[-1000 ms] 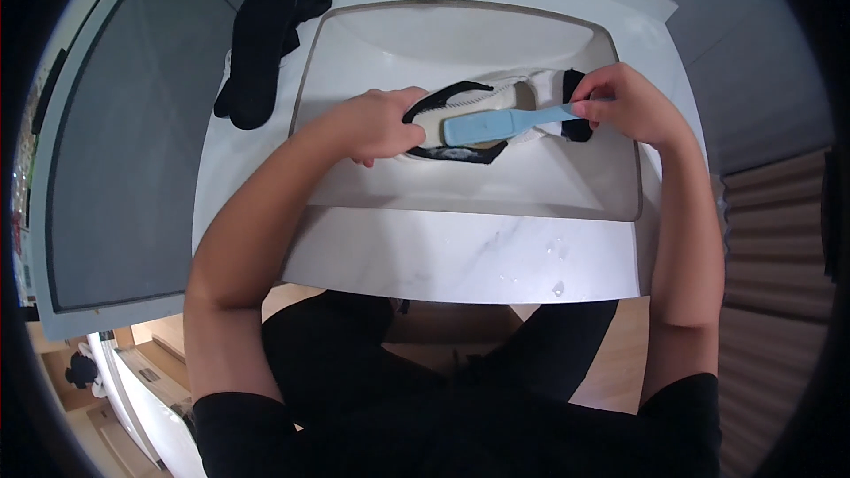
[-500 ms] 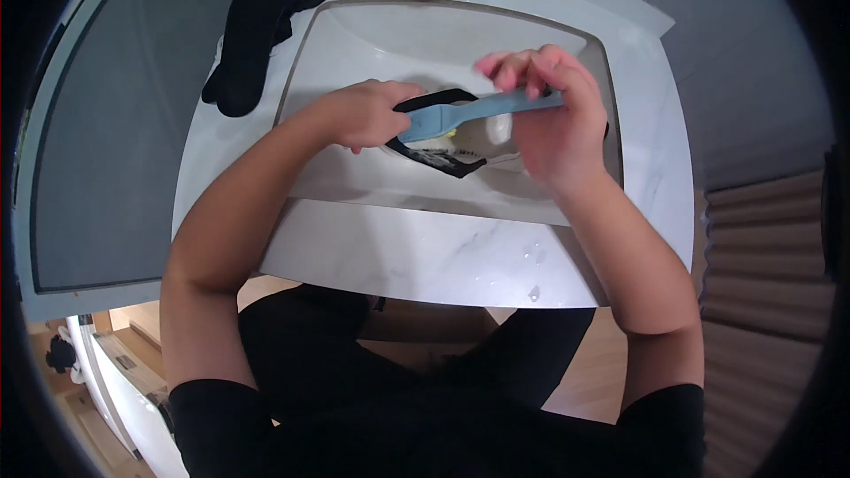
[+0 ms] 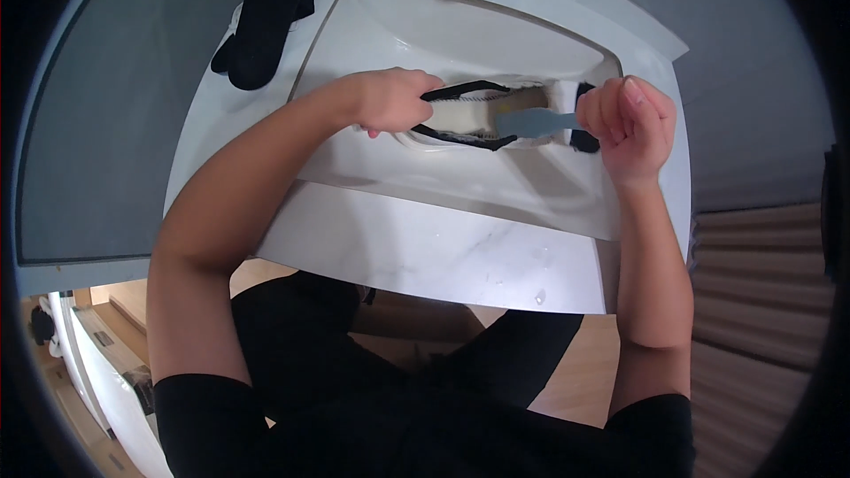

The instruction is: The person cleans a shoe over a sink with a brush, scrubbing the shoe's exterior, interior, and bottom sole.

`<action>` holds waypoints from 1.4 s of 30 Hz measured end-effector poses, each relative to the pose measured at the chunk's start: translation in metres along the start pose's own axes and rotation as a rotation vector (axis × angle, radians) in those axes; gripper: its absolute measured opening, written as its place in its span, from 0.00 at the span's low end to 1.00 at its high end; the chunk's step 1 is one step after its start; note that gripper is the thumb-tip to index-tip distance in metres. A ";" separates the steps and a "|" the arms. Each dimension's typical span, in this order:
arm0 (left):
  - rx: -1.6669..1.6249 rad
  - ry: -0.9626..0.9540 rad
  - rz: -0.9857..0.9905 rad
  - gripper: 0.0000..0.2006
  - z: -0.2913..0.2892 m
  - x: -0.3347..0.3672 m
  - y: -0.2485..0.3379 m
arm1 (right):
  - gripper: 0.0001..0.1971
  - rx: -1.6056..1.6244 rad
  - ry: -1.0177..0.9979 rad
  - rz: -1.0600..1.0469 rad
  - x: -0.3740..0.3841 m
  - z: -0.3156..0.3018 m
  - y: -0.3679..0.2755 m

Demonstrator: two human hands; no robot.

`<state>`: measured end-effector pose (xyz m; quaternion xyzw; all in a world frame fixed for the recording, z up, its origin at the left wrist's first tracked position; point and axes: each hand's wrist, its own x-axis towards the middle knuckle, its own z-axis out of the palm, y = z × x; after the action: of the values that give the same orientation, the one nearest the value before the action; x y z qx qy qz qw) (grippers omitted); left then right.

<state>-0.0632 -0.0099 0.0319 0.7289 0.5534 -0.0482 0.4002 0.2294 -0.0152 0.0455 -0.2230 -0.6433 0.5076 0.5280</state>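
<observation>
We see the shoe (image 3: 465, 113) within the sink (image 3: 425, 181), long axis running left edge to right. Left hand (image 3: 398, 103) nearer, fingers curled onto its left end; right hand (image 3: 630, 128), fingers folded round the blue brush (image 3: 536, 122).

Right fist (image 3: 630, 128); left hand (image 3: 398, 102) — seemingly curled

Illumination is moderate, with the brightest area on the white counter (image 3: 460, 252). A small glare spot marks the upper-left wall of the sink (image 3: 460, 44). A soft-edged shadow falls inside the sink, below and left of the right hand (image 3: 633, 128). The blue brush (image 3: 536, 123) is slightly blurred. The black shirt (image 3: 425, 434) shows little detail. Fisheye distortion bows the counter's front edge; the view's corners darken to black.
</observation>
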 end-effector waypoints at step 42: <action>0.172 0.281 -0.012 0.22 0.031 0.002 0.010 | 0.10 -1.770 0.038 0.014 0.012 0.000 0.036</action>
<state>-0.0422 -0.0291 0.0154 0.7567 0.6021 0.0049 0.2547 0.2164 0.0084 0.0186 -0.5620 -0.7901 -0.1767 0.1694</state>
